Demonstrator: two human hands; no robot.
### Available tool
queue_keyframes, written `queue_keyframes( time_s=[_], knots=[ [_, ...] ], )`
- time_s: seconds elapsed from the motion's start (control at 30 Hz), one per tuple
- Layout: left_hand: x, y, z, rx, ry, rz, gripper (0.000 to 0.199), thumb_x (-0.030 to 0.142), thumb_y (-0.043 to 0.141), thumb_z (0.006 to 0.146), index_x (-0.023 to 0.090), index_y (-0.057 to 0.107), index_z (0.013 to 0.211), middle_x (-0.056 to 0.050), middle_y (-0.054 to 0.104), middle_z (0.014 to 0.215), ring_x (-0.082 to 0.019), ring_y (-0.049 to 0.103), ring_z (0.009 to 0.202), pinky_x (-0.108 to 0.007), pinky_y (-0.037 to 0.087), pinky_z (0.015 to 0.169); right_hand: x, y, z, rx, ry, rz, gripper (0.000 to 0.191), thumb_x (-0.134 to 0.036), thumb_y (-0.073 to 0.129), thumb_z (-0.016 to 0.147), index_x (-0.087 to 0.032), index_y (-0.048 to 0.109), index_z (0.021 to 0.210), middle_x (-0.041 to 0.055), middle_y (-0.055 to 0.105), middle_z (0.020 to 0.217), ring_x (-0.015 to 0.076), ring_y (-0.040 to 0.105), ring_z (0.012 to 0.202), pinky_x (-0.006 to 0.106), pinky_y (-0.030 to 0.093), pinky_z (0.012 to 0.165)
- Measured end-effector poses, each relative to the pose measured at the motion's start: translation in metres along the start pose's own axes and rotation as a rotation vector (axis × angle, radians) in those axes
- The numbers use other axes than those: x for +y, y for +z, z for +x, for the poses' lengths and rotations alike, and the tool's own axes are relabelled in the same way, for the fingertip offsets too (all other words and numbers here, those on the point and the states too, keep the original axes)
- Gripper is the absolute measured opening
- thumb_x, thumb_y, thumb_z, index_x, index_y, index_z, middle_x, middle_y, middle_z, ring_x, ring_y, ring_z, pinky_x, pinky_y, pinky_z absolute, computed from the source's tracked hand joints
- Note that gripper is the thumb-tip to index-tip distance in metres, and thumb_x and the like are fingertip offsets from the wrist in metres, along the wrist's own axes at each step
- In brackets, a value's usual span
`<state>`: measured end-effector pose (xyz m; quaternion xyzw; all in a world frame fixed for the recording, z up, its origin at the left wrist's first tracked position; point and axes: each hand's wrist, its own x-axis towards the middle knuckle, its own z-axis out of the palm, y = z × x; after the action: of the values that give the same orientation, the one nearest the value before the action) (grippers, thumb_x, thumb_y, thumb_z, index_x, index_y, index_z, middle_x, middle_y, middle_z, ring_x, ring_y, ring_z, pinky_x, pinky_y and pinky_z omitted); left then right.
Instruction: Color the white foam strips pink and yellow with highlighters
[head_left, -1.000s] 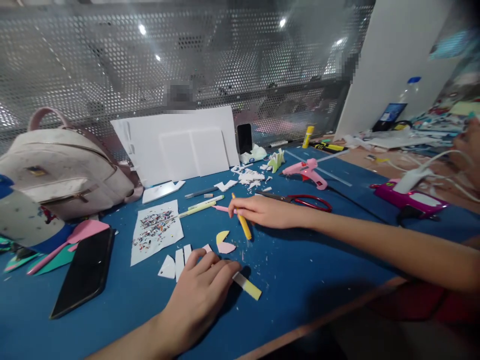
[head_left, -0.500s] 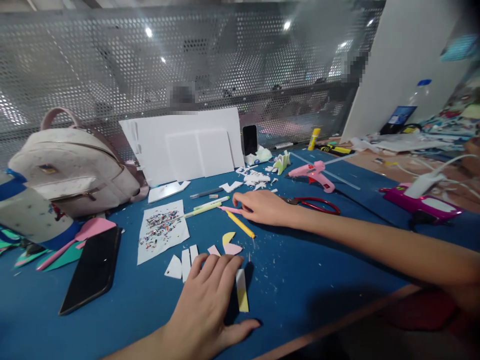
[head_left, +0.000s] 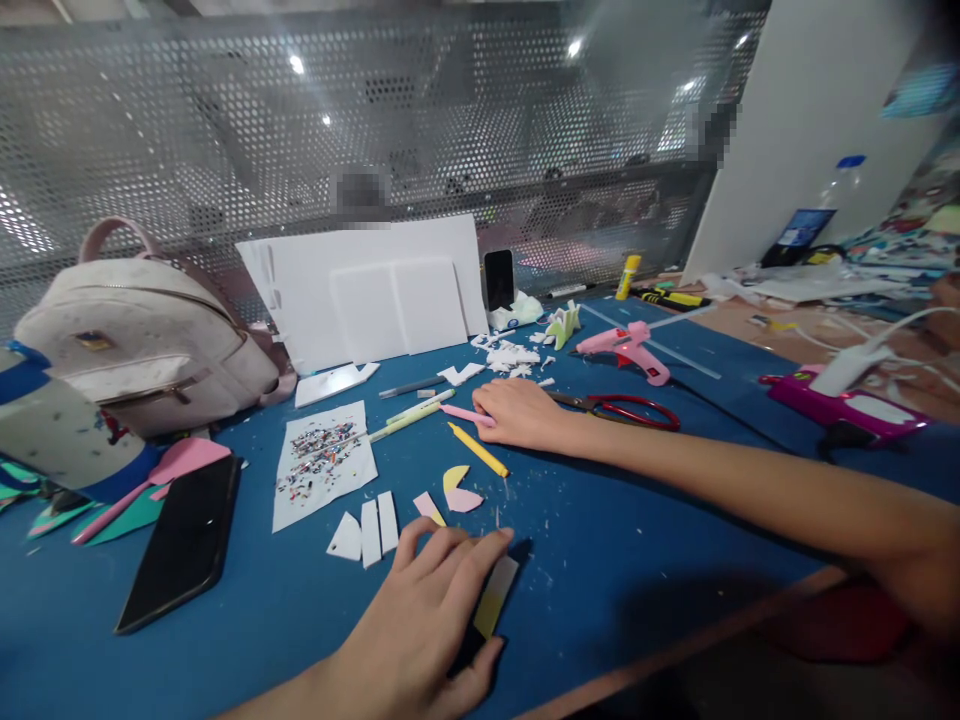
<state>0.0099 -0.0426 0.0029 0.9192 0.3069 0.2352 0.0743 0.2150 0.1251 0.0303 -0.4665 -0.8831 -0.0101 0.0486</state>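
My left hand [head_left: 439,610] curls over a white-and-yellow strip [head_left: 496,596], its index finger at the strip's far end and its thumb by the near end. Palm and fingers hide part of the strip. Further back, my right hand [head_left: 521,415] is closed around a pink marker [head_left: 466,413], whose tip points left. A yellow marker [head_left: 478,449] lies just in front of that hand. Between the hands are a yellow-and-pink curved piece [head_left: 459,490] and a small pink-and-yellow strip [head_left: 429,508]. White strips [head_left: 370,532] and a white pointed piece [head_left: 346,538] lie left of my left hand.
Red-handled scissors [head_left: 637,410] and a pink glue gun [head_left: 628,350] lie to the right. A paper covered in colourful bits [head_left: 360,470], a black phone [head_left: 180,540] and a pale backpack [head_left: 150,340] are on the left. White scraps [head_left: 514,355] lie at the back.
My left hand has shifted slightly right, and the white-and-yellow strip has tilted with it. The right hand's fingers have closed on the pink marker and raised it off the yellow one.
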Motion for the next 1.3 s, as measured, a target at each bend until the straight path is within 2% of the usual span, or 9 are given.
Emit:
queue_keyframes(
  time_s=[0.2, 0.3, 0.4, 0.53, 0.6, 0.8, 1.03, 1.17, 1.3],
  knots=[
    [0.002, -0.004, 0.001, -0.045, -0.042, -0.042, 0.068, 0.007, 0.045, 0.085, 0.017, 0.027, 0.150, -0.009, 0.059, 0.131, -0.024, 0.052, 0.116, -0.046, 0.027, 0.107, 0.008, -0.013, -0.003, 0.177, 0.003, 0.204, 0.026, -0.033, 0.060, 0.101, -0.014, 0.062, 0.118, 0.0090, 0.066, 0.114, 0.0221, 0.066, 0.097, 0.042, 0.057, 0.084],
    [0.001, -0.006, 0.001, -0.043, -0.113, -0.072, 0.068, 0.007, 0.046, 0.087, 0.019, 0.024, 0.150, -0.008, 0.060, 0.123, -0.024, 0.052, 0.108, -0.047, 0.027, 0.105, 0.007, -0.024, -0.016, 0.288, -0.114, 0.366, 0.029, -0.033, 0.046, 0.105, -0.014, 0.060, 0.089, 0.0073, 0.064, 0.087, 0.0204, 0.061, 0.083, 0.038, 0.051, 0.082],
    [0.000, -0.005, 0.000, -0.038, -0.160, -0.110, 0.069, 0.006, 0.045, 0.087, 0.022, 0.022, 0.150, -0.006, 0.060, 0.118, -0.023, 0.052, 0.103, -0.046, 0.026, 0.104, -0.002, -0.029, -0.037, 0.351, -0.241, 0.548, 0.031, -0.034, 0.036, 0.107, -0.017, 0.057, 0.091, 0.0058, 0.061, 0.089, 0.0184, 0.058, 0.084, 0.033, 0.048, 0.083],
    [-0.002, -0.003, -0.001, -0.030, -0.188, -0.134, 0.069, 0.006, 0.046, 0.089, 0.023, 0.022, 0.151, -0.003, 0.061, 0.114, -0.022, 0.051, 0.101, -0.045, 0.025, 0.104, -0.020, -0.017, -0.063, 0.344, -0.290, 0.788, 0.035, -0.028, 0.025, 0.111, -0.021, 0.032, 0.144, -0.0029, 0.051, 0.075, 0.0132, 0.052, 0.064, 0.025, 0.047, 0.064],
    [-0.002, -0.003, -0.001, -0.023, -0.195, -0.136, 0.068, 0.005, 0.045, 0.089, 0.023, 0.022, 0.151, -0.003, 0.061, 0.113, -0.021, 0.051, 0.100, -0.044, 0.025, 0.103, -0.025, -0.006, -0.071, 0.303, -0.274, 1.089, 0.044, -0.028, 0.033, 0.110, -0.028, 0.023, 0.153, -0.0038, 0.048, 0.075, 0.0123, 0.047, 0.061, 0.022, 0.042, 0.056],
    [-0.002, -0.003, 0.002, -0.025, -0.198, -0.127, 0.065, 0.003, 0.043, 0.090, 0.022, 0.025, 0.148, -0.002, 0.063, 0.112, -0.021, 0.051, 0.099, -0.042, 0.026, 0.101, -0.019, 0.019, -0.078, 0.261, -0.426, 1.346, 0.023, -0.029, 0.036, 0.109, -0.024, 0.056, 0.119, 0.0001, 0.055, 0.082, 0.0104, 0.049, 0.060, 0.022, 0.042, 0.055],
    [-0.005, -0.005, 0.000, -0.045, -0.202, -0.075, 0.063, 0.010, 0.050, 0.091, 0.019, 0.027, 0.149, -0.003, 0.064, 0.110, -0.023, 0.052, 0.102, -0.043, 0.024, 0.102, -0.018, 0.026, -0.078, 0.269, -0.374, 1.447, 0.010, -0.031, 0.046, 0.106, -0.023, 0.045, 0.111, 0.0025, 0.061, 0.089, 0.0155, 0.061, 0.077, 0.029, 0.051, 0.069],
    [-0.007, -0.003, 0.001, -0.009, -0.223, -0.003, 0.056, 0.015, 0.045, 0.095, 0.018, 0.029, 0.149, -0.004, 0.065, 0.111, -0.024, 0.053, 0.101, -0.043, 0.025, 0.102, -0.020, 0.025, -0.081, 0.234, -0.312, 1.464, 0.020, -0.025, 0.058, 0.100, -0.024, 0.040, 0.092, -0.0033, 0.058, 0.076, 0.0109, 0.054, 0.061, 0.022, 0.043, 0.058],
    [-0.008, -0.002, 0.001, 0.002, -0.231, -0.012, 0.055, 0.014, 0.044, 0.095, 0.019, 0.029, 0.148, -0.005, 0.066, 0.112, -0.023, 0.055, 0.098, -0.041, 0.027, 0.100, -0.022, 0.018, -0.088, 0.107, -0.197, 1.513, 0.020, -0.036, 0.042, 0.107, -0.021, 0.046, 0.094, -0.0046, 0.054, 0.064, 0.0110, 0.046, 0.054, 0.023, 0.039, 0.055]
  ],
)
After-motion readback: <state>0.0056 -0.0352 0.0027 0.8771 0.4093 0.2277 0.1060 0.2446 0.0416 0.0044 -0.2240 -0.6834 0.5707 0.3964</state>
